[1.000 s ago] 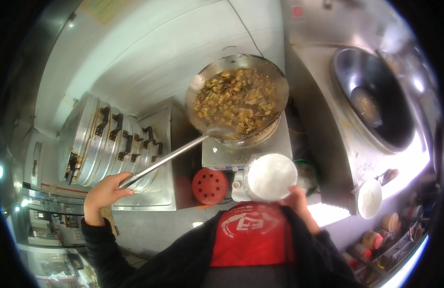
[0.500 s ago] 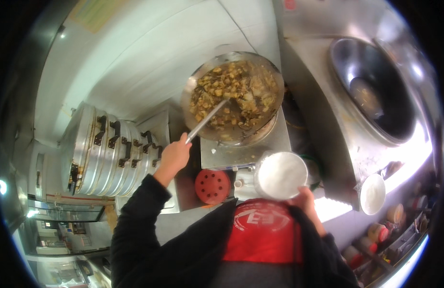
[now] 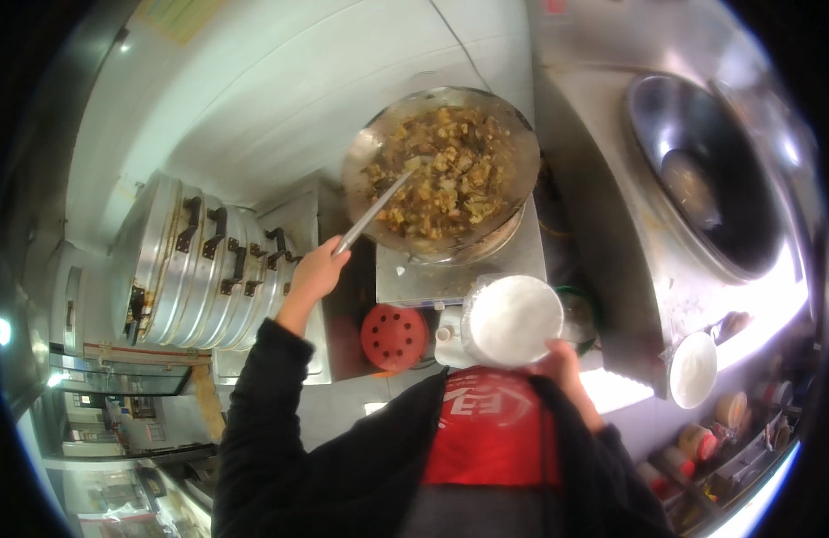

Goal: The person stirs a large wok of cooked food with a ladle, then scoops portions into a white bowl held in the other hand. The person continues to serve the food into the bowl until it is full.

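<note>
In the head view, a long, smooth metal utensil [image 3: 376, 211] is gripped near its end by the left hand [image 3: 316, 271], the fingers being wrapped around the slim handle. Its far end is sunk among coarse, glistening brown and yellow chunks of food [image 3: 450, 166], by which its shape is hidden. The food is held in a wide, round-bottomed metal wok [image 3: 362, 170], set above a flat, dull metal stove [image 3: 419, 285]. By the right hand [image 3: 558, 366], a round white container [image 3: 515, 318] is held at its near right edge, the fingers being closed there; its pale top is seen as an even disc, and whether that is a lid or its contents cannot be told. Beside it a round red plastic stool [image 3: 395, 338], pierced by a ring of holes, is seen. To the left, ribbed silvery steamer tiers [image 3: 186, 296] are fitted with dark handles; to the right, a glossy black wok [image 3: 746, 193] is set into a steel counter [image 3: 603, 152].
</note>
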`<state>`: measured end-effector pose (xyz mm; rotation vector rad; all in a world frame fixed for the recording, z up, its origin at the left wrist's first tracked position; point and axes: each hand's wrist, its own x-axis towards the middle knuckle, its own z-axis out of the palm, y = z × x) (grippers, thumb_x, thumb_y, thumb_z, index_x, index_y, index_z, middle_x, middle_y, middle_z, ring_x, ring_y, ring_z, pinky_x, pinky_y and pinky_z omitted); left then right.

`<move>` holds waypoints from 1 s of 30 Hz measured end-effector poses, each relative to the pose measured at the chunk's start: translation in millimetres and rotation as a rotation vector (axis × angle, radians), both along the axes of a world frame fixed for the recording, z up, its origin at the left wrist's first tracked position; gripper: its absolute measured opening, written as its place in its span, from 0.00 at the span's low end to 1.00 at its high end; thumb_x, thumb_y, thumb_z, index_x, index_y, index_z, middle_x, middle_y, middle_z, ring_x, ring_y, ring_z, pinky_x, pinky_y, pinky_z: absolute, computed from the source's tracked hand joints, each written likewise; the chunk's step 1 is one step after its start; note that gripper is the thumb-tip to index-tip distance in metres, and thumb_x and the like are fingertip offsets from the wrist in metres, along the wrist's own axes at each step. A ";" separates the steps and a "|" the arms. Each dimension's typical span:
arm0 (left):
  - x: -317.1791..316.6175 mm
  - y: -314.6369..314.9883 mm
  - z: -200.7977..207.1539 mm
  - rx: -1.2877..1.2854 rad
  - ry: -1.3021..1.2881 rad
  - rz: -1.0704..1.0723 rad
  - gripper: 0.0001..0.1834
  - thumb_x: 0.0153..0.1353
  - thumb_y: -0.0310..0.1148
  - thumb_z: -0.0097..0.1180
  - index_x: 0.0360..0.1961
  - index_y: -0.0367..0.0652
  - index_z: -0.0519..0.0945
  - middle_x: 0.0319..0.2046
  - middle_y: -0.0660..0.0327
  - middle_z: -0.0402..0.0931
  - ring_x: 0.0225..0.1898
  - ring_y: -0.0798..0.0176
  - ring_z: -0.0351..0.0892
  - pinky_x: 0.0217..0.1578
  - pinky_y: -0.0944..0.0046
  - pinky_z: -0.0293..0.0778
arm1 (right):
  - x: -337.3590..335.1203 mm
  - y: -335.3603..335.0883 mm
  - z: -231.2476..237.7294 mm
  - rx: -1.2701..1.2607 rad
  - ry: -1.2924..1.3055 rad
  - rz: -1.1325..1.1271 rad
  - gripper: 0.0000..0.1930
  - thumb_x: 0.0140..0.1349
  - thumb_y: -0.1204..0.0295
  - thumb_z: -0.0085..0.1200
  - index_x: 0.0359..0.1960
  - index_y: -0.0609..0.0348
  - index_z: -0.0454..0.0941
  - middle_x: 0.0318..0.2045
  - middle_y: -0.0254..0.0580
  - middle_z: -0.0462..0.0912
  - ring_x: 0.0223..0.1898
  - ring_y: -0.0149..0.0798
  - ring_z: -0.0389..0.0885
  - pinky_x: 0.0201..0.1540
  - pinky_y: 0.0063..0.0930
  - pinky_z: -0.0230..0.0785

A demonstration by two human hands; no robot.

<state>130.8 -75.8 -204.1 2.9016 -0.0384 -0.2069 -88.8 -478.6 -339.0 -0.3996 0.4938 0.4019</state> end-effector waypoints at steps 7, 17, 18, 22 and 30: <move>-69.5 40.4 26.9 -0.138 0.033 -0.010 0.24 0.66 0.41 0.56 0.61 0.44 0.74 0.50 0.48 0.79 0.51 0.46 0.79 0.50 0.56 0.72 | 6.4 1.5 -13.0 -0.017 -0.013 0.043 0.28 0.59 0.64 0.54 0.59 0.64 0.67 0.51 0.50 0.78 0.48 0.44 0.79 0.43 0.29 0.77; -67.7 55.5 40.3 -0.377 0.075 0.200 0.23 0.68 0.38 0.55 0.60 0.40 0.74 0.37 0.64 0.79 0.34 0.70 0.74 0.37 0.70 0.69 | 5.5 9.7 7.6 0.081 -0.010 0.004 0.30 0.58 0.64 0.54 0.62 0.64 0.64 0.51 0.50 0.77 0.47 0.43 0.79 0.42 0.27 0.77; -59.3 55.7 34.5 -0.362 0.039 0.198 0.23 0.68 0.39 0.55 0.60 0.41 0.74 0.34 0.65 0.78 0.31 0.70 0.73 0.33 0.69 0.69 | 5.0 10.3 10.9 0.045 0.017 -0.015 0.31 0.58 0.64 0.53 0.62 0.65 0.64 0.51 0.50 0.77 0.46 0.43 0.79 0.41 0.26 0.77; -21.3 42.9 5.8 -0.520 0.118 0.334 0.20 0.69 0.44 0.52 0.58 0.48 0.75 0.24 0.66 0.72 0.20 0.72 0.68 0.19 0.68 0.65 | -3.2 10.6 25.4 -0.023 0.042 -0.076 0.32 0.58 0.65 0.52 0.64 0.64 0.63 0.52 0.51 0.77 0.44 0.42 0.79 0.38 0.23 0.77; -32.2 -8.3 -22.7 -0.610 0.361 0.301 0.18 0.71 0.45 0.49 0.57 0.50 0.73 0.19 0.65 0.68 0.10 0.71 0.63 0.10 0.68 0.62 | -20.2 5.6 44.3 0.006 0.004 -0.179 0.34 0.58 0.64 0.53 0.66 0.60 0.61 0.56 0.54 0.74 0.47 0.43 0.78 0.39 0.22 0.78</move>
